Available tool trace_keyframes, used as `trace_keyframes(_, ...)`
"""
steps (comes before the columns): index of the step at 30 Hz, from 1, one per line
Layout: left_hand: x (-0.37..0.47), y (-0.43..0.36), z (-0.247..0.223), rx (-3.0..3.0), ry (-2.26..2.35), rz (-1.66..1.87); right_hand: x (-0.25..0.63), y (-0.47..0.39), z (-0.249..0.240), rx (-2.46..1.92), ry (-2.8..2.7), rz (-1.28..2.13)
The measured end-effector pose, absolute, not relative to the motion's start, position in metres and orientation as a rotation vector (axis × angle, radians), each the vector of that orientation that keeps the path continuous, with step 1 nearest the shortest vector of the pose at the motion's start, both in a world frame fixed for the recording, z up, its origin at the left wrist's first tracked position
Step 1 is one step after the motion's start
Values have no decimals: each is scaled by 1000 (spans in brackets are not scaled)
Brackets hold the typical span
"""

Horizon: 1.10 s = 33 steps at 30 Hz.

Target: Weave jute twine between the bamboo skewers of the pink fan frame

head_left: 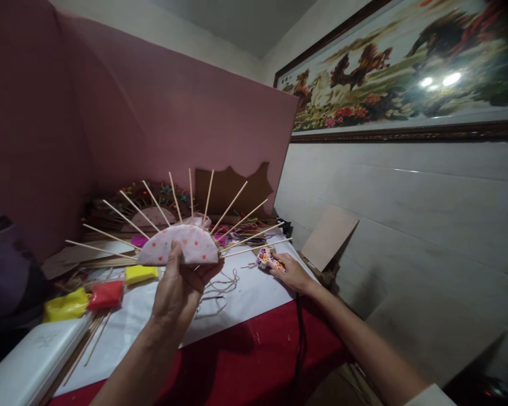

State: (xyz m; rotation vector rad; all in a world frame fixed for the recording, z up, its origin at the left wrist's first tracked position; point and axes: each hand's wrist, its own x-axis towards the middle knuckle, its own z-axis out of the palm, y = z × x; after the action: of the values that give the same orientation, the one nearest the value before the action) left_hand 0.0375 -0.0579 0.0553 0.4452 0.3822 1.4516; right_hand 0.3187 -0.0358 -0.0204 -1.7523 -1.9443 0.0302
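Note:
My left hand grips a half-round craft piece by its lower edge, thumb across the front. White cloth with red dots covers the piece, and several thin wooden sticks fan out from its curved rim. Lower to the right, my right hand is closed around a flower-patterned glue gun just over the white sheet. A black cord hangs down below that hand. The craft piece and the glue gun are apart. My left fingertips are partly hidden behind the piece.
Loose twine lies on the white paper over a red cloth. Yellow and red packets lie left, near a white box. Behind stand a decorated half-round piece and cut brown cardboard.

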Motion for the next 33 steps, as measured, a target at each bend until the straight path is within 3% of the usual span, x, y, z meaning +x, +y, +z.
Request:
trace_keyframes(5, 39, -61, 54, 447, 340, 1427, 285, -52, -4, -1482, -1835, -159)
trace_keyframes(12, 40, -61, 50, 492, 274, 1414, 195, -67, 27, -988, -1648, 596)
trace_keyframes(16, 41, -63, 48, 555, 245, 1431, 168, -56, 32, -772, -1495, 766)
trace_keyframes(25, 41, -60, 43, 634, 342, 1455, 162, -37, 26, -640, -1192, 1081)
trace_keyframes(33, 47, -57, 33, 696, 576, 1383, 177, -33, 2, -780, -1109, 1256)
